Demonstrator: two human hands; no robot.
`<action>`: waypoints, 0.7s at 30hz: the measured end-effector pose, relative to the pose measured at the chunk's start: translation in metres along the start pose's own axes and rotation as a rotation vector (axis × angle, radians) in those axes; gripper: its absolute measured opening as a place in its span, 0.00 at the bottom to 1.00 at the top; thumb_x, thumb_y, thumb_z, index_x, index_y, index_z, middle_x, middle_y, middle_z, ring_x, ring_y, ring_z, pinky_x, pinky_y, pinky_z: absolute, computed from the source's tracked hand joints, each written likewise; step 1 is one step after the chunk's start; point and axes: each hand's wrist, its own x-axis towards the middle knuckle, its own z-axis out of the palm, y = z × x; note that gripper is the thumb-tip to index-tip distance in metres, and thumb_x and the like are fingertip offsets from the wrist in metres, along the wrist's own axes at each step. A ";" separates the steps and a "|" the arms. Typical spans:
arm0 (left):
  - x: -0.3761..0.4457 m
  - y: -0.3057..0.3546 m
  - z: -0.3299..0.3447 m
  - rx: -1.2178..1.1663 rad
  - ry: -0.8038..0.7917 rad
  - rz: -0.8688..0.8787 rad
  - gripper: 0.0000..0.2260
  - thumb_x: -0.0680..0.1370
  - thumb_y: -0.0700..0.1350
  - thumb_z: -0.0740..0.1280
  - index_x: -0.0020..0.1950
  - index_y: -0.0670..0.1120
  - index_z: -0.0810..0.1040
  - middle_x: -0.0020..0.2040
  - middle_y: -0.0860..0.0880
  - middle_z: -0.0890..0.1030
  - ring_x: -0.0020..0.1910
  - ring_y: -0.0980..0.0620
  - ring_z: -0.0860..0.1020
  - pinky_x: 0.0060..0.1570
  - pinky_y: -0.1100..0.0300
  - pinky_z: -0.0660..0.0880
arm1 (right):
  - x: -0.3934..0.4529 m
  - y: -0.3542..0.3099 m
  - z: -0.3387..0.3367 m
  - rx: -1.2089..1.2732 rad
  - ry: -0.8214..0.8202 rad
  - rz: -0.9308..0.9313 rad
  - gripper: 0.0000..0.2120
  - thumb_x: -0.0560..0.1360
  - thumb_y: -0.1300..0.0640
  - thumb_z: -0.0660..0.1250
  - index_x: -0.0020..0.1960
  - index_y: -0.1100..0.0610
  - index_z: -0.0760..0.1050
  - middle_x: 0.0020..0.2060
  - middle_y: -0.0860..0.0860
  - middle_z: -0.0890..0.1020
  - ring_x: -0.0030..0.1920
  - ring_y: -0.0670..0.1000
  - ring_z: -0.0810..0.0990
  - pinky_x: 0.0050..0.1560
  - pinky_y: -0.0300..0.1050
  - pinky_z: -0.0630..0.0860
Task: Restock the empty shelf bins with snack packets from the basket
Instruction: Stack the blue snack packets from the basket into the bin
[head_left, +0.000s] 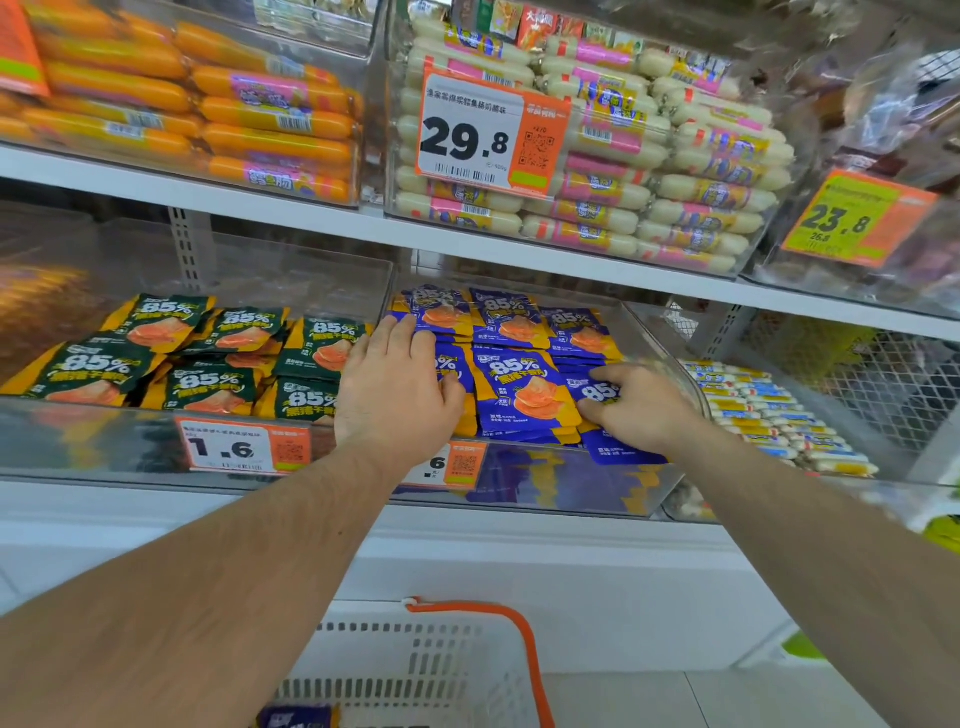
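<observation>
Both hands are working inside the clear bin (670, 364) of blue snack packets (524, 384), which serves here as the landmark. The left hand (395, 384) is lying flat with straight fingers, pressing on the packets at the bin's left side; the right hand (641, 402) is pinching one blue packet near the bin's front right corner, thumb under and fingers curled over it.

The main risk is spilling: one blue packet (621, 453) is already hanging over the front wall just below the right hand, and a careless tug could be sending it down toward the floor rather than into the white basket (415, 670) (which is sitting below the bin, a single blue packet (296, 717) showing at its near edge). Pressing too hard could also be shoving the stack out of order.

Left of the bin, green packets (208, 358) are filling a neighbouring bin. Above it, white sausages (675, 171) are sitting behind a price tag (483, 130), with the shelf edge limiting headroom. Right of it, small striped sticks (769, 410) are lying.
</observation>
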 end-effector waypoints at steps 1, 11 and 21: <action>0.000 0.000 0.000 -0.004 0.001 0.000 0.24 0.78 0.56 0.56 0.69 0.43 0.71 0.72 0.42 0.70 0.74 0.43 0.64 0.73 0.46 0.60 | -0.002 0.001 0.001 0.014 0.014 0.001 0.27 0.76 0.45 0.67 0.72 0.53 0.70 0.72 0.50 0.70 0.70 0.53 0.68 0.65 0.43 0.66; -0.001 -0.001 0.001 0.002 0.004 0.011 0.24 0.78 0.55 0.58 0.69 0.43 0.71 0.72 0.42 0.70 0.74 0.43 0.64 0.72 0.46 0.60 | 0.000 0.000 0.004 0.036 0.101 -0.018 0.26 0.77 0.46 0.66 0.71 0.56 0.70 0.71 0.52 0.71 0.70 0.53 0.69 0.65 0.44 0.66; 0.000 0.000 0.001 0.005 0.013 0.012 0.24 0.78 0.55 0.58 0.70 0.43 0.70 0.72 0.43 0.69 0.74 0.44 0.63 0.72 0.47 0.59 | 0.007 0.000 0.006 -0.040 0.115 -0.070 0.25 0.77 0.45 0.66 0.70 0.57 0.72 0.70 0.54 0.71 0.70 0.54 0.69 0.67 0.46 0.65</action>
